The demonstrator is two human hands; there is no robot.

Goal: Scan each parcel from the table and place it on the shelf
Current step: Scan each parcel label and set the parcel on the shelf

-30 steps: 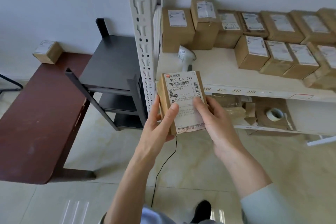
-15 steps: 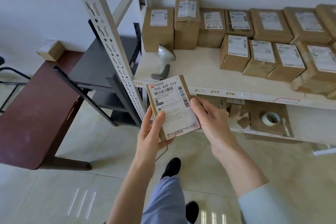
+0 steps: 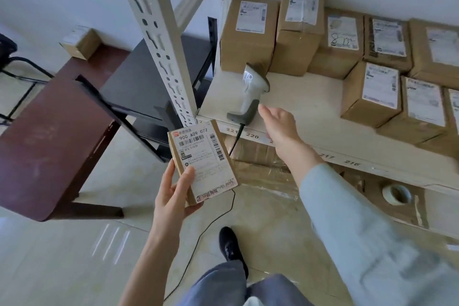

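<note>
Below shelf edge, parcel (image 3: 202,164) in left hand (image 3: 173,196) grip.

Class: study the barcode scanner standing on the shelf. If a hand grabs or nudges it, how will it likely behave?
The scanner looks like rigid plastic, so probably stiff in the right hand reaching for it. It stands on a narrow base with its head overhanging, so a nudge may tip it. Its cable hangs over the shelf edge and may drag.

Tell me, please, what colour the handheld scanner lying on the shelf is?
The scanner is white with a grey handle base, seen in the head view.
</note>
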